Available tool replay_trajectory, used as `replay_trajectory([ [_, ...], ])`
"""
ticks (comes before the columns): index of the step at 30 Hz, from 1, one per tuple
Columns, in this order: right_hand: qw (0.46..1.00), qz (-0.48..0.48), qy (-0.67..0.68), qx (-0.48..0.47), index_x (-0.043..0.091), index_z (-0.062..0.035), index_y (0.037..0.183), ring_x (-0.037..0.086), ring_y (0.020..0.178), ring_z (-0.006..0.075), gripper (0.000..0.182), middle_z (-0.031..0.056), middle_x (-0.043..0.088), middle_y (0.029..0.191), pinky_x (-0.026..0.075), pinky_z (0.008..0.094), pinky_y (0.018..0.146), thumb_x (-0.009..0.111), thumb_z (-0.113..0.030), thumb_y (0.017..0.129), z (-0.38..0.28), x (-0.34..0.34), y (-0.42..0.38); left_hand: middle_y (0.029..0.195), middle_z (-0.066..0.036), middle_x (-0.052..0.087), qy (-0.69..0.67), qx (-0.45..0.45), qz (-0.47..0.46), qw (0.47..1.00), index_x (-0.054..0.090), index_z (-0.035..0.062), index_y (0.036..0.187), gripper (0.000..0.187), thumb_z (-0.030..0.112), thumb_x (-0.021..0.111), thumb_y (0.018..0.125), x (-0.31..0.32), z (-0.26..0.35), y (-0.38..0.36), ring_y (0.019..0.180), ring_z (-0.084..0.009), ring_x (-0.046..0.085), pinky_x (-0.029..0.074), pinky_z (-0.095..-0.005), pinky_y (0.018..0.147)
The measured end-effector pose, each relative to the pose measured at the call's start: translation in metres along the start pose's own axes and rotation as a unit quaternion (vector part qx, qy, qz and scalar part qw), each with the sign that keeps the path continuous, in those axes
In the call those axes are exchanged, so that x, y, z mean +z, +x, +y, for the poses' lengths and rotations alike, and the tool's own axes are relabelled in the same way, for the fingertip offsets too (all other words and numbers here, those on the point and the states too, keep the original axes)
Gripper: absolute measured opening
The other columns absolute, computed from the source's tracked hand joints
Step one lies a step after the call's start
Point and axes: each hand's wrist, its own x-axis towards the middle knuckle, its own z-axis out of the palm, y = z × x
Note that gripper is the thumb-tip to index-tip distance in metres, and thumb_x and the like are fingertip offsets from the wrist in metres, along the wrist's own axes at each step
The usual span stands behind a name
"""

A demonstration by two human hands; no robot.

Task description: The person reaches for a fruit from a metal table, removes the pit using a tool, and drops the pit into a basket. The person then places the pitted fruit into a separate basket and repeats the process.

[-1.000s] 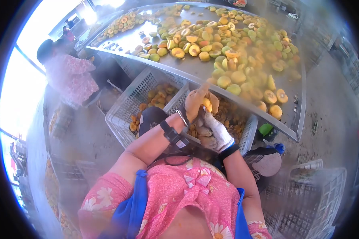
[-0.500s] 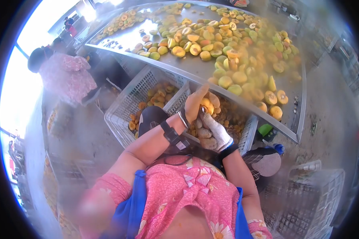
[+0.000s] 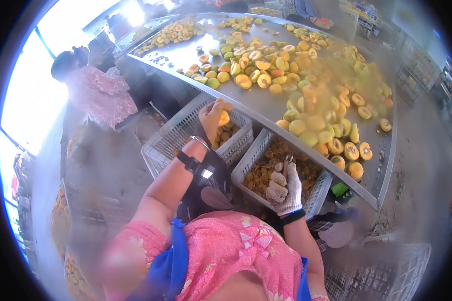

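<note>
My bare left hand [image 3: 212, 114], with a black strap on its wrist, holds a yellow-orange fruit half [image 3: 224, 118] above the left white plastic crate [image 3: 158, 150], which has fruit halves in it. My right hand [image 3: 284, 184] wears a white glove and is closed around a small metal tool [image 3: 288, 160]. It hovers over the right crate [image 3: 320, 193], which holds brownish pits and scraps. Both crates sit under the edge of a metal table [image 3: 266, 108] covered with several whole and halved yellow fruits [image 3: 306, 125].
Another person in pink patterned clothing [image 3: 103, 95] works at the table's left end. A green object [image 3: 339, 189] lies under the table's near edge. More white crates [image 3: 386, 273] stand at the lower right, and crates of fruit at the far left.
My hands were together on one fruit over the right crate. They have parted: the left hand carried a fruit half to the left crate, and the right hand dropped back with the tool.
</note>
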Motion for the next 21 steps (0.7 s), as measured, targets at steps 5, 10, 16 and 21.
replay_trajectory([
  [5,0.994,0.068,-0.074,0.040,0.058,-0.0152,0.103,0.036,0.036,0.0097,0.042,-0.0041,0.043,0.062,0.029,0.0276,0.033,0.044,-0.054,0.102,0.005,0.015,0.011,0.114,-0.015,0.069,0.360,0.161,0.028,0.918,0.065,0.0034,0.121,0.035,0.026,0.061,0.095,-0.016,0.001,0.068,0.101,-0.0232,0.066,0.050,-0.0330,0.089],
  [10,0.983,0.116,-0.134,0.040,0.059,-0.0162,0.102,0.036,0.037,0.0112,0.040,-0.0034,0.044,0.061,0.029,0.0271,0.034,0.046,-0.054,0.101,0.009,0.016,0.018,0.118,-0.025,0.064,0.387,0.018,0.003,0.922,0.052,-0.0032,0.133,0.062,0.036,0.067,0.087,0.025,-0.067,0.164,0.110,-0.0344,0.063,0.049,-0.0378,0.093],
  [16,0.985,0.098,-0.138,0.025,0.058,-0.0131,0.098,0.035,0.036,0.0127,0.039,-0.0011,0.044,0.060,0.029,0.0276,0.033,0.047,-0.051,0.102,0.009,0.014,0.020,0.119,-0.025,0.066,0.513,-0.116,-0.059,0.848,0.055,0.0006,0.131,0.061,0.038,0.066,0.084,0.076,-0.016,0.159,0.111,-0.0369,0.065,0.052,-0.0428,0.092],
  [21,0.965,0.133,-0.227,0.025,0.058,-0.0140,0.099,0.032,0.034,0.0129,0.036,-0.0013,0.043,0.060,0.027,0.0273,0.032,0.049,-0.048,0.102,0.018,0.024,0.024,0.118,-0.023,0.067,0.511,-0.055,-0.124,0.849,0.067,0.0070,0.117,0.046,0.033,0.067,0.079,0.074,-0.031,0.160,0.104,-0.0384,0.066,0.053,-0.0438,0.089],
])
